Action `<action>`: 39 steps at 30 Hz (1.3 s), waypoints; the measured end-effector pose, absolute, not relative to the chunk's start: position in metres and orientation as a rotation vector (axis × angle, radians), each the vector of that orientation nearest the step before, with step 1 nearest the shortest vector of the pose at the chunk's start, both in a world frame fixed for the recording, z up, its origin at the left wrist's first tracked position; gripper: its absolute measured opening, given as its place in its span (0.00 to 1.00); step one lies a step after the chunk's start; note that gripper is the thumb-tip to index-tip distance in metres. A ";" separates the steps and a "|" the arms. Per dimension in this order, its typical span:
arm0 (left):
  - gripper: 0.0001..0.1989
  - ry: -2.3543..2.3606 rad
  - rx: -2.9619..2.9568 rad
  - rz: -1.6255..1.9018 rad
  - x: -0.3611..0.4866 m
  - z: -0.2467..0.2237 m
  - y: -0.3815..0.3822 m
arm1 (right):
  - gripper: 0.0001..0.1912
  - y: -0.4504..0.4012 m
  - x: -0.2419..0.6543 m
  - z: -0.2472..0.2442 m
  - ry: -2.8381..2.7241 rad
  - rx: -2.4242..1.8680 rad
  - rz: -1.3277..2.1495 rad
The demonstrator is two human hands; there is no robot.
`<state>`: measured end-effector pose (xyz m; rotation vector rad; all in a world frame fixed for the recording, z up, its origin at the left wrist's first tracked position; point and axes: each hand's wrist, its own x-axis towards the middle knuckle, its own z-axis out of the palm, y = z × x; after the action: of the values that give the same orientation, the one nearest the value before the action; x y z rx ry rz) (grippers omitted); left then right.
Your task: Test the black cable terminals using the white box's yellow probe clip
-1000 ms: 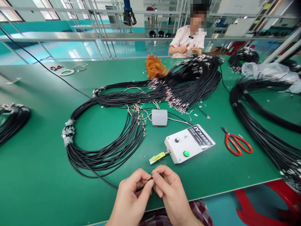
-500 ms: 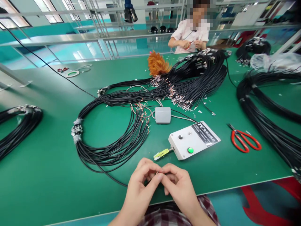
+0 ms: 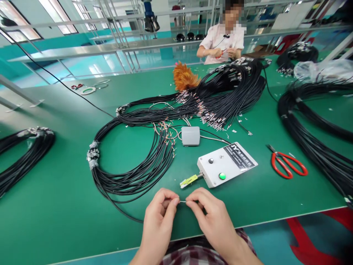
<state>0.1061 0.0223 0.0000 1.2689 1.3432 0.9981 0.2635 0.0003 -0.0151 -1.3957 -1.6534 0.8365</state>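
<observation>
A thin whitish wire (image 3: 182,201) stretches across the small gap between my fingertips, near the table's front edge. My left hand (image 3: 159,215) is closed in a pinch around its left end. A single black cable (image 3: 127,213) runs from the coiled bundle (image 3: 121,184) to behind this hand; the fingers hide where it meets the wire. The thumb and forefinger of my right hand (image 3: 211,213) pinch the wire's other end. Just beyond the hands lies a white control box (image 3: 217,169) with a lit green button and a yellow-green clip (image 3: 188,181) pointing towards me.
Red-handled cutters (image 3: 286,165) lie to the right. A grey pedal-like block (image 3: 190,136) sits behind the box. More black cable bundles (image 3: 237,88) cover the back, left and right, beside an orange fluffy thing (image 3: 184,76). Across the table sits a person (image 3: 213,42), hands raised.
My hands have drawn apart from fingertips touching to a small gap, revealing the thin wire between them. The view has shifted slightly.
</observation>
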 end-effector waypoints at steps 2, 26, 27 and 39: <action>0.08 1.354 1.268 0.999 0.106 -0.003 0.023 | 0.09 -0.002 0.268 -0.015 -1.730 -1.438 0.678; 0.07 1.335 1.693 0.969 0.106 -0.013 0.021 | 0.15 0.022 0.282 0.008 -2.152 -1.272 -0.058; 0.07 1.345 1.701 0.978 0.106 -0.014 0.021 | 0.14 0.022 0.283 0.008 -2.141 -1.308 -0.055; 0.08 1.232 2.155 1.018 0.096 -0.021 0.023 | 0.06 0.030 0.282 0.005 -2.286 -1.281 -0.098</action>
<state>0.0955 0.0233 -0.0211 2.1548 1.2321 1.0183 0.2818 0.0302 0.0049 -1.2808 -2.2855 -0.0978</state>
